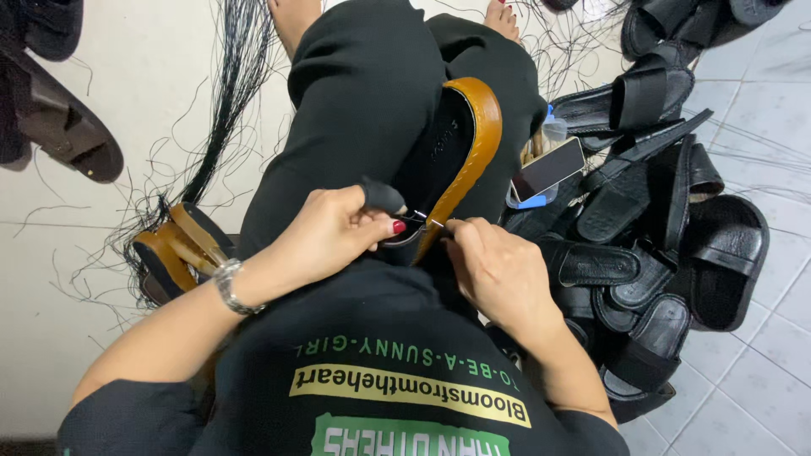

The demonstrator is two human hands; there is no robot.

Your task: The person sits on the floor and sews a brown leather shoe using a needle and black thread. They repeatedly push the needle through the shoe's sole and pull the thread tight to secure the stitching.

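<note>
Sandal with a tan stitched edge rests on the person's lap, its lower end hidden between both hands. Left hand is closed around a dark tool handle; right hand pinches something too small to make out. Black sandals pile on the floor, partly cut off.

Left hand grips black tool handle against tan-edged sandal sole on lap. Right hand pinches thread beside it. Black sandals piled on floor, right.
</note>
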